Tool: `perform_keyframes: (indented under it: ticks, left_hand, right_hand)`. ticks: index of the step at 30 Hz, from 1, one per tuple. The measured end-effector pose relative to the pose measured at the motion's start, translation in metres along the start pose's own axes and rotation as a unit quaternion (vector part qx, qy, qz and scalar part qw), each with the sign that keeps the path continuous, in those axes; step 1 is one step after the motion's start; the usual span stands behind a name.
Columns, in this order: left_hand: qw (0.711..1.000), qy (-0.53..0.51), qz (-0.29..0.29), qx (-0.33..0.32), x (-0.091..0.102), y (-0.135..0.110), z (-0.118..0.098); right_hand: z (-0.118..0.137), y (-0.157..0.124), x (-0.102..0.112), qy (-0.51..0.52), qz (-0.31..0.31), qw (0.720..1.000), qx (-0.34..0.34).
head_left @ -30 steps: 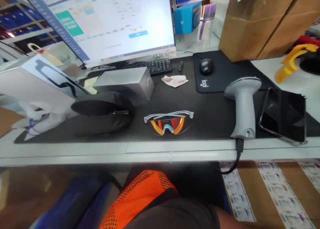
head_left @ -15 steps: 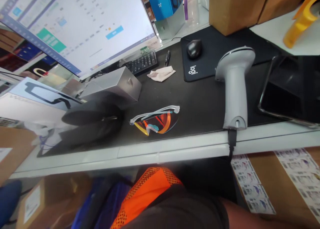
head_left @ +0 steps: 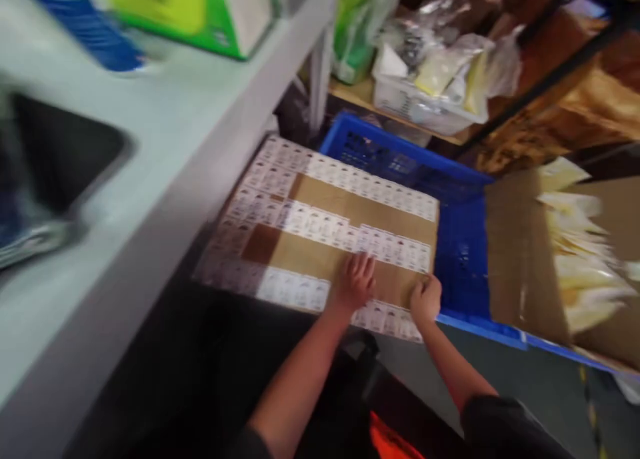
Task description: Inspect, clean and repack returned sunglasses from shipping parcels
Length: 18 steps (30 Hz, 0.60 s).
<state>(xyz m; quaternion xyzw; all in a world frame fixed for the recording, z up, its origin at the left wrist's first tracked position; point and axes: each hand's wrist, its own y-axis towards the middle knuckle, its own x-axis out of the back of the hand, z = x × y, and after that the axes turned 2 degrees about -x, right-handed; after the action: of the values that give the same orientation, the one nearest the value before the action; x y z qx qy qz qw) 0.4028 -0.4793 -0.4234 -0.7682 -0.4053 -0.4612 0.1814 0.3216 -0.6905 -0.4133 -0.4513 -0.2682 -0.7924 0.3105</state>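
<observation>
A piece of cardboard (head_left: 315,255) lies under both hands, with rows of small white printed labels (head_left: 320,227) stuck across its top. Whether it is a flat sheet or the top of a box I cannot tell. My left hand (head_left: 356,282) rests palm down on the bare brown strip, fingers stretched out. At the right edge, my right hand (head_left: 426,300) is closed, its fingers curled at the rim of the cardboard. A blue plastic crate (head_left: 463,259) stands just beyond that edge.
To the left runs a white table (head_left: 165,159) with a blurred dark device (head_left: 65,145) and a green box (head_left: 235,19). At right, an open carton (head_left: 525,265) holds pale packets (head_left: 585,265). A shelf behind bears a white basket (head_left: 425,105) of plastic-wrapped items.
My view has swung right and down, from the desk with glasses, scanner and monitor to the label-covered cardboard. Both hands have come into view on it.
</observation>
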Motion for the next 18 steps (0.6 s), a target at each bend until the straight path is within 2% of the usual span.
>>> perform_keyframes:
  ticks: [2, 6, 18]
  left_hand:
    - [1.0, 0.016, -0.008, 0.001, -0.006, -0.001, 0.003]
    - [0.999, 0.05, -0.011, 0.005, 0.001, -0.008, 0.0]
    - [0.998, 0.067, 0.002, -0.001, 0.006, -0.008, 0.0]
  right_hand:
    - [-0.012, -0.001, -0.005, -0.01, -0.008, 1.0, -0.017]
    - [-0.012, -0.003, -0.018, -0.005, 0.008, 1.0, -0.016]
    - [-0.011, -0.006, -0.015, -0.007, 0.02, 1.0, -0.011]
